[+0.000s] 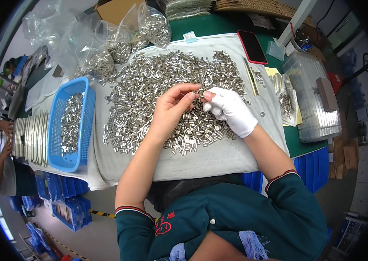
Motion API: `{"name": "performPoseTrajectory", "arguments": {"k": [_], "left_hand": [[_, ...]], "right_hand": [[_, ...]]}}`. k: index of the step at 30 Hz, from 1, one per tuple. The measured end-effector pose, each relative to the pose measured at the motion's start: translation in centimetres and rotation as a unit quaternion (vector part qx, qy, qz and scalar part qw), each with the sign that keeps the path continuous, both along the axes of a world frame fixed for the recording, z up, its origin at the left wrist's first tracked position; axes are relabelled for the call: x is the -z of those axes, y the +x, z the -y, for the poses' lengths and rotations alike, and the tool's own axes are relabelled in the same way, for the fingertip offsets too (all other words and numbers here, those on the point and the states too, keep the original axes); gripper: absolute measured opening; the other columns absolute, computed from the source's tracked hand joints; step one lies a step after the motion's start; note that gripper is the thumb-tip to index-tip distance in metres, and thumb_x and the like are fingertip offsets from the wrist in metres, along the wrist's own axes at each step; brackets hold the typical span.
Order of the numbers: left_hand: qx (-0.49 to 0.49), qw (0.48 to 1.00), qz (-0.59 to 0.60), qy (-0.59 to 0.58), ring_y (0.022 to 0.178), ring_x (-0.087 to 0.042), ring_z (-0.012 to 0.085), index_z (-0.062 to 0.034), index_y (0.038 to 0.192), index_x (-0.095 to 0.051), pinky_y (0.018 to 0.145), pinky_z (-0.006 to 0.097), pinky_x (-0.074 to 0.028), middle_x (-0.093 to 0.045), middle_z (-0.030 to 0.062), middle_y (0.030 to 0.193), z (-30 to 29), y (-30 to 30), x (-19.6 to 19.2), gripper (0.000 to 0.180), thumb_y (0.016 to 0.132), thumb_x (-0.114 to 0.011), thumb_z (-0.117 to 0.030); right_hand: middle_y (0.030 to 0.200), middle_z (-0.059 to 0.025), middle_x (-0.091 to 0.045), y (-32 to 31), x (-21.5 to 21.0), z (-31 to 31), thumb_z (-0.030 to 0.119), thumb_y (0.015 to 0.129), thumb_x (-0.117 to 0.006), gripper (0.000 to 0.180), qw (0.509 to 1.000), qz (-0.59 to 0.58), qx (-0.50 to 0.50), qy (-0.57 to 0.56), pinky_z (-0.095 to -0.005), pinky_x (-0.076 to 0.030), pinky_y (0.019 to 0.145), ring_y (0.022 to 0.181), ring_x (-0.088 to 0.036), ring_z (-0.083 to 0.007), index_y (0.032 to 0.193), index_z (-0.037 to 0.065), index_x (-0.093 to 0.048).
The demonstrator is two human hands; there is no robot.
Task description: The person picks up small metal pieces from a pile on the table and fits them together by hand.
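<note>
A wide heap of small shiny metal cylinders lies spread over a pale cloth on the table. Over its middle, my bare left hand pinches thumb and fingers together at what looks like one small metal cylinder. My right hand wears a white glove, with bare skin showing at some fingertips. Its fingers are curled in close beside the left fingertips; what they hold, if anything, is too small to make out.
On the left are a blue basket with more cylinders and a row of stacked strips. Filled plastic bags stand behind. To the right lie a red-edged phone, tweezers and a clear box. Another person's hands work far left.
</note>
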State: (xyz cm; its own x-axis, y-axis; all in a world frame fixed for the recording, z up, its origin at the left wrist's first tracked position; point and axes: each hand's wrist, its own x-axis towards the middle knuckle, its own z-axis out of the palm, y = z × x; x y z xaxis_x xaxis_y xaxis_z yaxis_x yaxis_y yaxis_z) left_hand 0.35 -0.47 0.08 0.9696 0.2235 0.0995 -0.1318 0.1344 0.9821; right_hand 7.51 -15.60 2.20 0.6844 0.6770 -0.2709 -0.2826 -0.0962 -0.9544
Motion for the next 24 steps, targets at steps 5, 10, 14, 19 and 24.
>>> {"name": "performPoseTrajectory", "arguments": {"k": [5,10,14,19,24], "left_hand": [[0.000,1.000,0.008,0.024,0.074,-0.051,0.0040,-0.0028,0.098,-0.058,0.067,0.018,-0.041,-0.058,-0.0008,0.086,-0.1,-0.1,0.3,0.017,0.083,-0.056,-0.010],[0.020,0.997,0.003,0.072,0.075,-0.050,0.0038,-0.0035,0.094,-0.059,0.068,0.018,-0.040,-0.058,-0.0024,0.084,-0.1,-0.2,0.6,0.014,0.082,-0.058,-0.010],[0.008,0.992,0.005,0.122,0.076,-0.052,0.0044,-0.0020,0.093,-0.057,0.068,0.018,-0.042,-0.058,-0.0011,0.085,0.2,-0.2,0.4,0.013,0.081,-0.059,-0.006],[-0.065,0.973,0.008,0.221,0.071,-0.056,0.0077,-0.0030,0.090,-0.058,0.063,0.022,-0.045,-0.060,0.0026,0.081,0.4,-0.2,0.5,0.013,0.079,-0.061,-0.010],[-0.104,0.954,0.088,0.266,0.067,-0.056,0.0114,-0.0020,0.087,-0.059,0.058,0.023,-0.045,-0.058,0.0055,0.083,0.5,-0.3,0.0,0.012,0.077,-0.062,-0.007]], "right_hand": [[0.062,0.0043,-0.052,0.1,0.0,0.0,0.030,0.083,-0.055,0.023,0.995,0.089,-0.017,-0.044,-0.0161,-0.025,0.043,0.050,-0.034,-0.0006,0.076,0.008,-0.057],[0.062,0.0043,-0.052,0.4,0.3,0.2,0.029,0.082,-0.056,0.024,0.993,0.108,-0.006,-0.038,-0.0167,-0.024,0.044,0.050,-0.033,-0.0008,0.073,0.007,-0.057],[0.062,0.0051,-0.050,0.8,1.4,0.1,0.027,0.082,-0.058,0.021,0.977,0.211,0.005,-0.035,-0.0165,-0.025,0.045,0.051,-0.034,-0.0003,0.075,0.007,-0.060],[0.066,0.0001,-0.055,0.1,0.1,0.0,0.027,0.081,-0.058,0.025,0.986,0.158,0.018,-0.046,-0.0220,-0.039,0.060,0.064,-0.047,-0.0061,0.080,0.001,-0.060],[0.065,0.0065,-0.049,0.1,1.0,-0.1,0.024,0.080,-0.061,0.018,0.995,0.098,0.014,0.010,-0.0169,-0.024,0.044,0.050,-0.033,-0.0004,0.089,0.008,-0.058]]}}
